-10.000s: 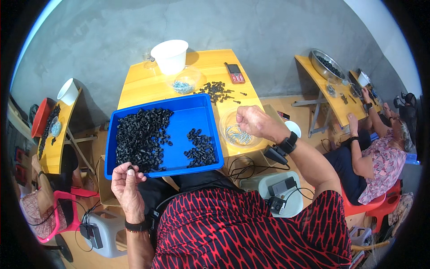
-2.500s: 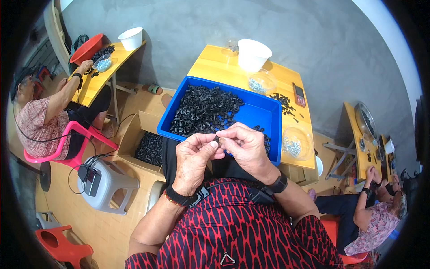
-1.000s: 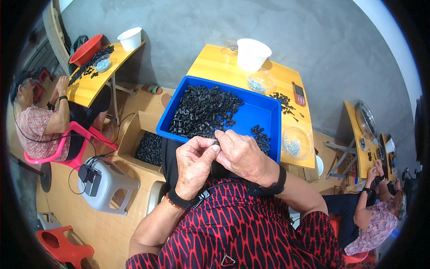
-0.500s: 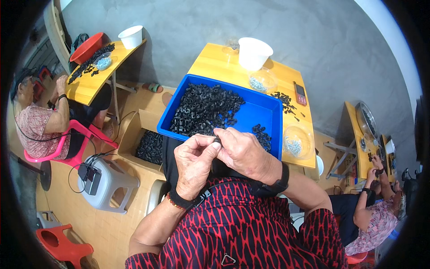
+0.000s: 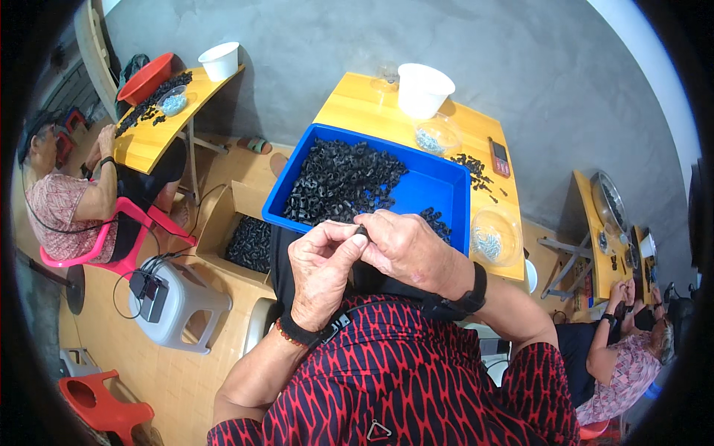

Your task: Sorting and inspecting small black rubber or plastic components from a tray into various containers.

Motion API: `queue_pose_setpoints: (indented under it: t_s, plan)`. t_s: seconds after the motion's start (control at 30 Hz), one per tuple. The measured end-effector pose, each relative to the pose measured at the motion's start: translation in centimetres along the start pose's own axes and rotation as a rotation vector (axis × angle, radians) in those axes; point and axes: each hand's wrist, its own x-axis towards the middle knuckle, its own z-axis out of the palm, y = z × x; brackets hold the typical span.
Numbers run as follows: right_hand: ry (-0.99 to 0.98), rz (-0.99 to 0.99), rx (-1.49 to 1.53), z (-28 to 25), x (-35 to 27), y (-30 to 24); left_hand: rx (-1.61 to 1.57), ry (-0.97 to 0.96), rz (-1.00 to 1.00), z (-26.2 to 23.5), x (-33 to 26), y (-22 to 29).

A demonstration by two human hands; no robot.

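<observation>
Above my lap, both hands meet at the near edge of a blue tray. My left hand pinches a small black plastic part between thumb and forefinger. Closed against the same part are the fingertips of my right hand, which hide most of it. Whether a screw is in the right fingers cannot be seen. A large heap of black plastic pieces fills the tray's left side, with a smaller cluster at its near right.
On the yellow table stand a white bucket, two clear bowls of screws, a handheld device and scattered black parts. A carton of black pieces and a grey stool are left. Co-workers sit at both sides.
My right hand and wrist have turned slightly at the part, while my left hand stays almost still. At the right, a co-worker's hands have drawn back from the table.
</observation>
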Motion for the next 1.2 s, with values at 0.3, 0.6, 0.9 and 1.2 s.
queue_pose_setpoints:
  t_s: [0.3,0.6,0.9,1.2]
  plan:
    - [-0.030,0.059,-0.201,2.0,-1.2,0.3,0.087,0.008,-0.088,-0.4,0.1,-0.9]
    - [0.133,0.327,0.221,-0.1,-0.5,5.6,-0.009,0.365,0.079,-2.7,2.7,-0.2]
    - [-0.089,0.566,0.002,0.2,0.7,11.2,-0.090,0.896,0.107,-12.6,6.4,-1.2]
    - [-0.182,0.466,-0.025,2.0,1.2,13.2,-0.040,1.057,-0.021,-13.2,6.5,-1.9]
